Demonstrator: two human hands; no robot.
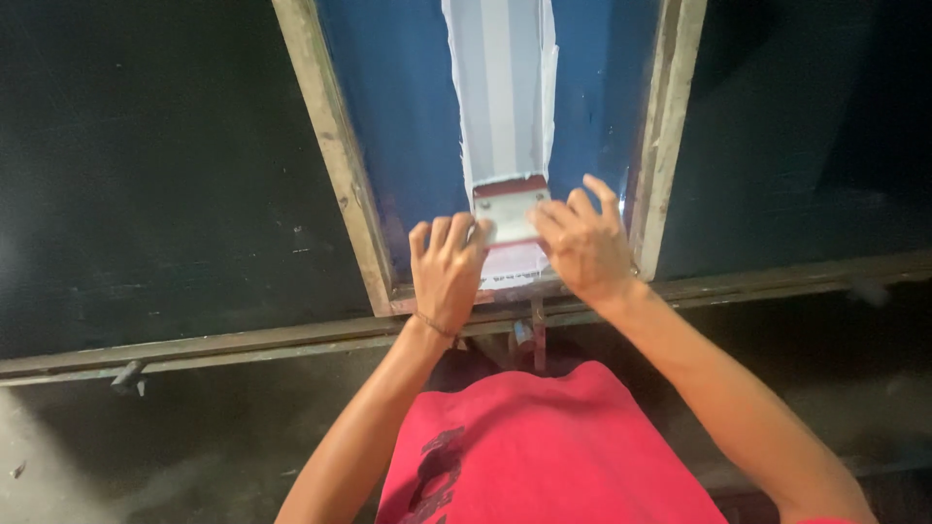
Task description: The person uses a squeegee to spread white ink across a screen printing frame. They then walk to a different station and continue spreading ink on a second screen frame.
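A wooden-framed printing screen (335,146) with blue mesh (408,107) lies on a dark table. A pale strip (505,87) runs down the middle of the mesh. At the strip's near end sits a small squeegee (510,209) with a red edge. My left hand (449,272) grips its left side with the fingers curled over it. My right hand (582,247) grips its right side. Both hands rest just inside the frame's near rail.
The dark table surface (146,175) spreads out on both sides of the frame. A metal rail (243,342) runs along the table's near edge, with a small bolt (128,376) at the left. My red shirt (544,446) fills the bottom centre.
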